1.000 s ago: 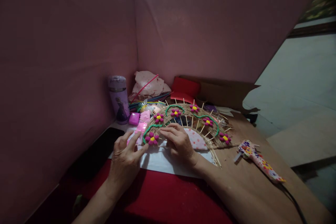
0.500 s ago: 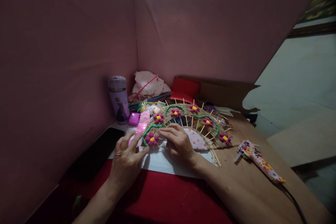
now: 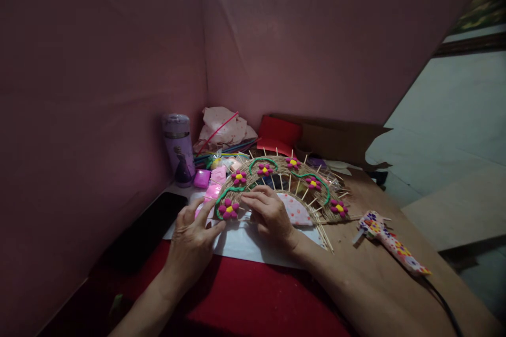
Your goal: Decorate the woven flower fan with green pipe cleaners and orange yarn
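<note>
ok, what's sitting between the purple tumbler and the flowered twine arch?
A shiny magenta packet and paler pink packets lie between the purple tumbler and the flowered twine arch; the head view shows it.

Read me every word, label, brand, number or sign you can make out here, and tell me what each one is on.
None can be read.
Purple bottle: a printed figure; any lettering is too small to read.
Pink packets: any print is too blurred to read.
Corded tool: a flower pattern, no readable lettering.
Woven arch: flowers and green strands, no lettering visible.
</note>
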The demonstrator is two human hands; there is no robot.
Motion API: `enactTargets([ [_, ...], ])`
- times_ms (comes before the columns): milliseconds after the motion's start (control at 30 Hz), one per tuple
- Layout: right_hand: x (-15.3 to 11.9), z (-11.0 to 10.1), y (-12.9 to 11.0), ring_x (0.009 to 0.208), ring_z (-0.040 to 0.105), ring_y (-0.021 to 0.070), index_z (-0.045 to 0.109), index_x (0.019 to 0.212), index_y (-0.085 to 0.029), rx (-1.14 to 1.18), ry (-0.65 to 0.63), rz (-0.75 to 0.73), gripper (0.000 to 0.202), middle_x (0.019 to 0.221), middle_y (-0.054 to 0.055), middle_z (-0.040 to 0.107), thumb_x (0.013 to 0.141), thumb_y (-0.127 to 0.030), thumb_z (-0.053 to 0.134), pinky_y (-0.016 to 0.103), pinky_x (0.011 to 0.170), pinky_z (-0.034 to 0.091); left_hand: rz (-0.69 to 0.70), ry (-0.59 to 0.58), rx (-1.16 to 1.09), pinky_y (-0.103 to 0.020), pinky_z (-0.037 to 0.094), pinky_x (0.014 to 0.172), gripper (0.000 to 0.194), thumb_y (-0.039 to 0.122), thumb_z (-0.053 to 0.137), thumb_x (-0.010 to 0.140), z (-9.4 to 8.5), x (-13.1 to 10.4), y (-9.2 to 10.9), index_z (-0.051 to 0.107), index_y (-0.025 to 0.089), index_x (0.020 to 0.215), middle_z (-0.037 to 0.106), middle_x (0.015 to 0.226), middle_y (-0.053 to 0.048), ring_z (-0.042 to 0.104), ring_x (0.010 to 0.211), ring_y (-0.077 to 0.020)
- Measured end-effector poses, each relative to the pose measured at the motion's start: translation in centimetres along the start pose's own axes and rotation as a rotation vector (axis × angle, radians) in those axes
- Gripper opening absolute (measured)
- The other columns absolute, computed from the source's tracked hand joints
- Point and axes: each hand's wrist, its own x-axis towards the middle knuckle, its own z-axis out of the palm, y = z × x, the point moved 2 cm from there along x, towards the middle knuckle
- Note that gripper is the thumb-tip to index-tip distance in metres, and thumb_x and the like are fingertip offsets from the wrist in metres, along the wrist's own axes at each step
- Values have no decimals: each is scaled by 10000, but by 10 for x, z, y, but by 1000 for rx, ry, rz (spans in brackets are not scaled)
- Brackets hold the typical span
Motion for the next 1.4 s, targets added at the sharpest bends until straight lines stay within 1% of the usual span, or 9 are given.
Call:
enactTargets([
  [200,0,-1,-1,988,524,236,651,1055,-172,-5,9,-6,395,1031,71,688,728,-47,467,444,835,479,-6,75,-47,-462,394,869,223,101,569,781,-3,0,-2,723,262,778,618,1111,-87,464,1107,-296],
  [300,0,-1,0,993,519,235,653,1051,-156,-7,7,-8,384,1027,81,689,729,-48,473,439,841,478,-1,45,-47,-463,392,879,212,116,581,775,-1,0,-1,723,273,769,609,1117,-75,454,1110,-291],
  [467,-1,0,0,992,521,233,647,1062,-174,-5,5,-10,392,1037,69,685,730,-55,476,441,845,476,-27,-24,-16,-448,400,888,247,111,568,780,3,0,1,723,295,839,588,1143,-75,437,1127,-286],
  [767,0,-1,0,992,511,238,655,1045,-149,2,-4,-8,368,1038,81,685,731,-55,487,444,855,472,-57,16,14,-445,407,856,268,108,566,777,-1,1,1,727,305,861,595,1070,-78,449,1055,-287],
  [900,-1,0,1,986,518,238,652,1039,-165,7,8,-12,372,1039,69,685,735,-48,472,446,855,474,-106,36,46,-433,406,848,348,64,505,785,-4,1,-1,701,250,1004,595,1039,-100,449,1022,-279],
  [1000,-1,1,1,974,525,242,651,1032,-155,6,14,-23,384,1038,75,687,716,-33,469,444,840,481,-153,-8,154,-455,398,847,388,71,485,788,-2,1,-3,657,207,1109,582,1069,-127,432,1036,-306],
  [1133,-2,1,1,980,526,239,643,1050,-172,-1,7,-20,408,1048,68,683,708,-32,469,446,842,483,-163,-108,212,-436,404,821,407,80,476,789,4,0,-4,641,220,1134,568,1077,-131,421,1039,-313],
  [1300,-2,0,0,991,519,242,640,1058,-164,-22,-23,-32,429,1040,78,680,689,-21,475,442,833,482,-182,-88,210,-434,387,851,442,77,460,794,5,0,-5,613,236,1177,551,1092,-126,410,1051,-304],
  [1400,-2,0,-1,992,522,242,639,1054,-161,-34,-36,-43,428,1043,78,677,680,-15,489,439,831,479,-178,-107,204,-422,393,834,445,72,453,791,5,0,-5,616,238,1171,554,1071,-121,415,1035,-297],
])
